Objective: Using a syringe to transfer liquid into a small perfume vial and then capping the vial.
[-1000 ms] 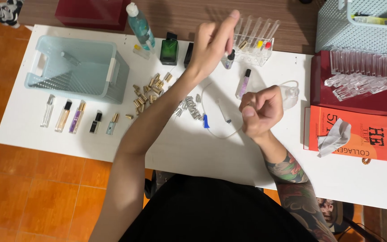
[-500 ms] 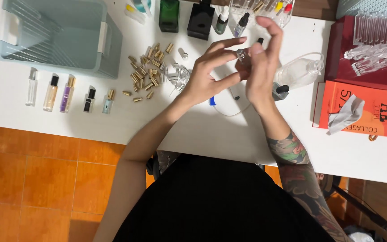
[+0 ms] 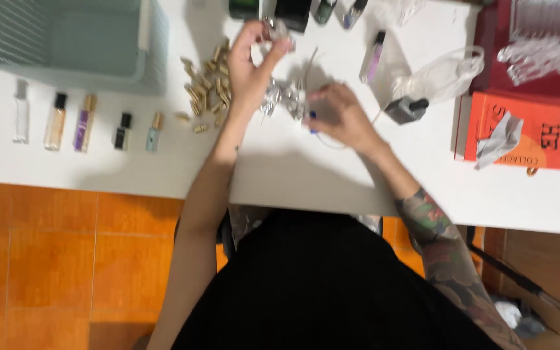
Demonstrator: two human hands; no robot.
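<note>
My left hand (image 3: 252, 63) is raised over the white table (image 3: 293, 175) and pinches a small clear glass vial (image 3: 279, 30) between thumb and fingers. My right hand (image 3: 338, 116) rests low on the table, fingers curled around a thin blue-tipped tool, its tip at a pile of small silver caps (image 3: 281, 98). A heap of small gold caps (image 3: 207, 91) lies just left of my left hand.
A pale green basket (image 3: 66, 39) stands at the back left. Several small perfume vials (image 3: 84, 123) lie in a row at the left. Dark bottles (image 3: 293, 10) line the far edge. A clear plastic bag (image 3: 439, 74), a dark cap (image 3: 404, 109), an orange book (image 3: 520, 133) sit right.
The view has shifted closer. My hands have parted: the left kept the vial and lifted away, while the right dropped down to the silver caps on the table.
</note>
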